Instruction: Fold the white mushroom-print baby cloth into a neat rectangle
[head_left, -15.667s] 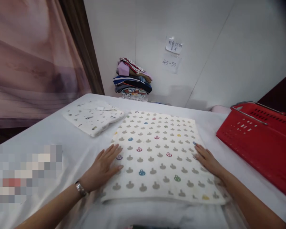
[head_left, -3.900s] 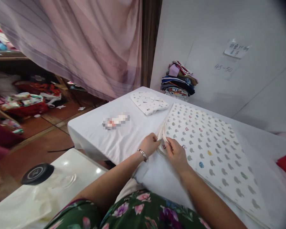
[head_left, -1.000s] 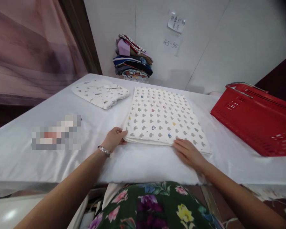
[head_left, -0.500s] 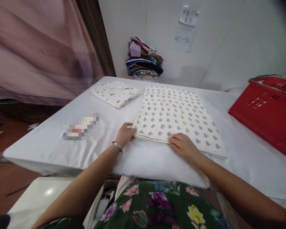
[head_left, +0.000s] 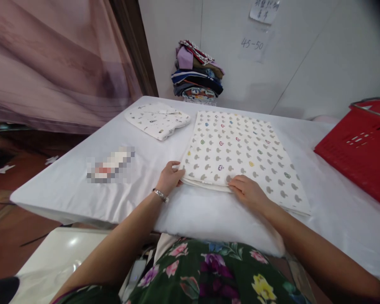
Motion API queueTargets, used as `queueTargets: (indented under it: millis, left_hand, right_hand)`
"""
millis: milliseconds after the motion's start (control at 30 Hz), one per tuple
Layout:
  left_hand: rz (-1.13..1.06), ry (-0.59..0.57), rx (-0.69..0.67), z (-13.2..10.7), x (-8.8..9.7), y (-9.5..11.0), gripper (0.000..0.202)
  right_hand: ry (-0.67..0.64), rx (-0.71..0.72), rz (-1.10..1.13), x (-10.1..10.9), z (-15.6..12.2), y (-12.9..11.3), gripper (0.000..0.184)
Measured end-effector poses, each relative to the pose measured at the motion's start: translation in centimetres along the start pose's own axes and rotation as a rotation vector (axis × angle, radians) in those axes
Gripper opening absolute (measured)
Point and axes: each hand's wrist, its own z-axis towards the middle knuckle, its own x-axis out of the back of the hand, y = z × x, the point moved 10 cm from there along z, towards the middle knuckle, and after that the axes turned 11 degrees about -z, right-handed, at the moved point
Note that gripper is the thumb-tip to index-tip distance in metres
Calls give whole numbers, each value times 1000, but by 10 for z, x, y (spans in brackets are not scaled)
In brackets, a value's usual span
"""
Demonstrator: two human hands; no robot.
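White cloth [head_left: 66, 198] covers a broad table set before a pale panelled wall [head_left: 304, 38]. At its near side, the left hand [head_left: 169, 177], a silver bracelet [head_left: 160, 195] on its wrist, pinches the near left corner of a folded mushroom-print fabric [head_left: 240, 147] between thumb and fingers. The right hand [head_left: 248, 192] has its fingers bent against the middle of the same near edge; whether it grips the layers or merely touches them, I cannot tell. The fabric lies flat on the table, its print mostly grey with a few coloured mushrooms. Left of the left hand is a pixelated item [head_left: 112, 164], too blurred to name. Beyond it sits a folded white cloth with a small scattered print [head_left: 156, 120], just beside the fabric's far left side. A red plastic basket [head_left: 357, 147] stands well to the right. Farther back, a pile of folded textiles [head_left: 198, 74] rises by the wall, near a paper reading "45-50" [head_left: 252, 44], and a pink curtain [head_left: 66, 63] hangs at left.
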Motion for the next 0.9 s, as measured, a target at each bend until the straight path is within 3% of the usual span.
queueTargets:
  millis: [167, 367, 633, 700, 800, 900]
  left_hand:
    - [-20, 1, 1, -1, -1, 0, 39]
    - [-48, -2, -9, 2, 1, -3, 43]
    - [-43, -13, -15, 5, 1, -7, 42]
    - [-39, -21, -24, 6, 1, -8, 42]
    - [-26, -21, -23, 5, 1, -7, 43]
    - [-36, -10, -17, 1, 1, -4, 41]
  right_hand:
    - [157, 35, -174, 22, 4, -5, 27]
    - [45, 272, -269, -3, -9, -30, 24]
    - [24, 234, -287, -10, -11, -22, 23]
    - [16, 170, -259, -3, -4, -14, 23]
    - [123, 47, -255, 21, 7, -2, 23]
    - [184, 71, -280, 28, 11, -7, 24]
